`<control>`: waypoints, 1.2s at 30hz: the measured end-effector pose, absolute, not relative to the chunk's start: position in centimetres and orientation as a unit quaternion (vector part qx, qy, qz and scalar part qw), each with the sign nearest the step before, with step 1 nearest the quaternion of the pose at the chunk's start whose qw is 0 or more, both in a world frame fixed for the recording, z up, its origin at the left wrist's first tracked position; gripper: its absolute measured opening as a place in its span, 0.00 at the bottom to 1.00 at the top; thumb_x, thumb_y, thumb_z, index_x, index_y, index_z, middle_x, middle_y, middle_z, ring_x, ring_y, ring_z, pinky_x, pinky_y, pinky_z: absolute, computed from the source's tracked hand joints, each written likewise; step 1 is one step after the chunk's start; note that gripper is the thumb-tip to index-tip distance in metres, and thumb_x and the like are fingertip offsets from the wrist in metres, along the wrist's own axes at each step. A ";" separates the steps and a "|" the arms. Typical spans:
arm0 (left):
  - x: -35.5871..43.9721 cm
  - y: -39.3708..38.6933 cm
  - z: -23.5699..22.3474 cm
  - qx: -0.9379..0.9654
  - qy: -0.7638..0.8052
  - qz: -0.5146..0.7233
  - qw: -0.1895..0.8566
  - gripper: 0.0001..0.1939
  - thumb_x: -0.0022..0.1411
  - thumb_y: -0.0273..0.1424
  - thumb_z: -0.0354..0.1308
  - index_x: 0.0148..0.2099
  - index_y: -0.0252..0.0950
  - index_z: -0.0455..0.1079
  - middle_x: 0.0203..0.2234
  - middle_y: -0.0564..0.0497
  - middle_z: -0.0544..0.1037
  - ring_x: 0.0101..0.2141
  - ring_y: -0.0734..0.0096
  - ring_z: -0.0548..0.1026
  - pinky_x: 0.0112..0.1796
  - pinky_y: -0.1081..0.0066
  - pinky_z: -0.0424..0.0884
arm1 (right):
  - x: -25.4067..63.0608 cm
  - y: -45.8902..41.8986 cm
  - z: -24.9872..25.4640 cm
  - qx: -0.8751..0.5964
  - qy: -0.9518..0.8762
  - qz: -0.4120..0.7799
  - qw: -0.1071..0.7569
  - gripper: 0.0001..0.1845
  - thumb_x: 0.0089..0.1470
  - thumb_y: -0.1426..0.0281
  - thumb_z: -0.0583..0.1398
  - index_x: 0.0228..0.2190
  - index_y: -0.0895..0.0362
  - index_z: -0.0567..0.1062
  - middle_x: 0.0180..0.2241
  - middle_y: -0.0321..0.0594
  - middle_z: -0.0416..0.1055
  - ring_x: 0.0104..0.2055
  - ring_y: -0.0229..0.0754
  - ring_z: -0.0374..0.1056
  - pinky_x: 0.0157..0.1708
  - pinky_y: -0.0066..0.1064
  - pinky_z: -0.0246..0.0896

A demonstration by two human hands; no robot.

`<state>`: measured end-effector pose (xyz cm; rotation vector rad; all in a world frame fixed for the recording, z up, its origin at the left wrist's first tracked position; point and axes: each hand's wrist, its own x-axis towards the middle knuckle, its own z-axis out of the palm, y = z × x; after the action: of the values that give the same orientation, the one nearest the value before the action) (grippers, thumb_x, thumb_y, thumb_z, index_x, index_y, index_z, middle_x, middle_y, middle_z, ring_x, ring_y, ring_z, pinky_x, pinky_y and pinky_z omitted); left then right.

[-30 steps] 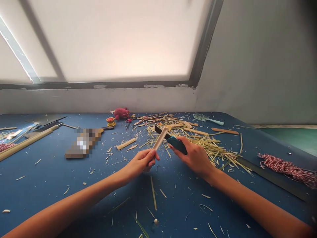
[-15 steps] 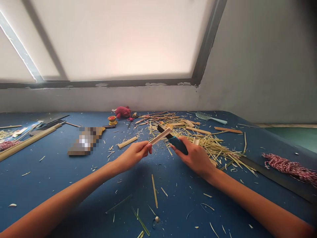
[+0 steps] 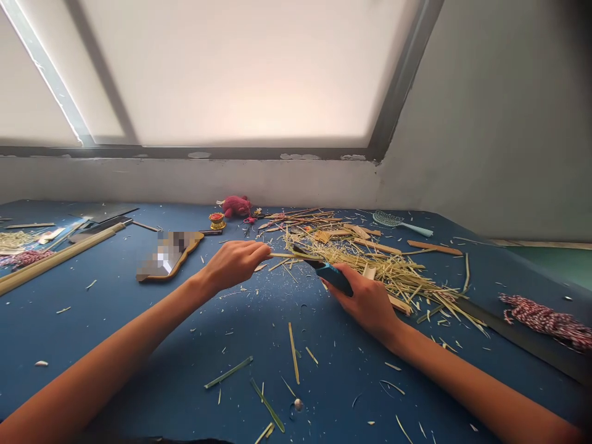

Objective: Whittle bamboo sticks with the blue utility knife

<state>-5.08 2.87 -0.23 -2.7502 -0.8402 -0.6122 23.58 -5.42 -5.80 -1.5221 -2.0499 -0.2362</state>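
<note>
Bamboo strip (image 3: 291,254) held to teal-handled tool (image 3: 335,277) over blue tabletop (image 3: 161,345)

Head view. Left hand (image 3: 235,264) closed, palm down, fingers wrapped round one end of the strip. Most of the strip projects rightward, clear of the grip, which leaves its length exposed. Right hand (image 3: 365,302) closed round the teal handle, with the tool's dark end pointing left toward the strip.

Strip sits roughly level, just above the tabletop. Its free end and the tool's dark end appear to meet, but the contact is too thin to confirm. Both forearms angle inward from the lower corners, so the held items come together centrally, directly before the wearer.

Pile of pale fibrous shavings (image 3: 393,271) lies just beyond the right hand, with flat wooden slats (image 3: 377,247) among it. Loose flecks are scattered widely across the tabletop.

Only apparent container: small gilded footed cup (image 3: 217,221), beside a red plush toy (image 3: 237,206). Something red fills its top; too small to identify.

Also noted: teal hairbrush (image 3: 387,219) at far edge; red-and-white twine (image 3: 546,319) at right, beside a long dark straightedge (image 3: 518,336); long bamboo pole (image 3: 60,259) at left. Pixelated object (image 3: 169,256) with a wooden edge lies left of the left hand; its nature cannot be determined.
</note>
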 end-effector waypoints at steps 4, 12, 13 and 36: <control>-5.4 3.0 0.4 -0.926 -0.274 -0.240 0.101 0.14 0.68 0.36 0.42 0.38 0.39 0.68 0.30 0.49 0.72 0.30 0.69 0.65 0.34 0.68 0.61 | 23.5 -5.3 -5.8 -0.576 -0.760 -0.091 0.287 0.18 0.60 0.56 0.50 0.43 0.54 0.68 0.34 0.40 0.75 0.29 0.43 0.72 0.25 0.30 0.57; -5.0 3.2 0.0 -0.900 -0.295 -0.277 0.163 0.12 0.68 0.35 0.42 0.44 0.37 0.66 0.33 0.47 0.71 0.34 0.67 0.63 0.40 0.66 0.62 | 23.4 -5.3 -5.8 -0.577 -0.758 -0.097 0.287 0.16 0.60 0.57 0.51 0.43 0.54 0.68 0.31 0.38 0.75 0.27 0.42 0.72 0.24 0.29 0.56; -4.9 3.3 -0.2 -0.896 -0.298 -0.289 0.156 0.12 0.68 0.34 0.42 0.43 0.36 0.66 0.33 0.47 0.70 0.34 0.67 0.63 0.40 0.66 0.63 | 23.4 -5.3 -5.9 -0.575 -0.759 -0.098 0.290 0.16 0.60 0.57 0.51 0.43 0.54 0.68 0.31 0.37 0.74 0.26 0.41 0.71 0.23 0.29 0.55; 0.4 -4.2 -1.1 -0.675 -0.271 -0.144 -0.671 0.18 0.64 0.46 0.48 0.43 0.35 0.60 0.18 0.59 0.69 0.16 0.83 0.60 0.19 0.79 0.53 | 21.6 -6.4 -3.5 -0.537 -0.674 0.168 0.479 0.29 0.47 0.55 0.64 0.47 0.51 0.64 0.49 0.41 0.66 0.49 0.48 0.66 0.50 0.44 0.63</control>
<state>0.35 -4.22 -1.13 -4.1981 -1.6876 -0.8945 21.60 -6.41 -3.53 -1.3107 -1.6457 0.4100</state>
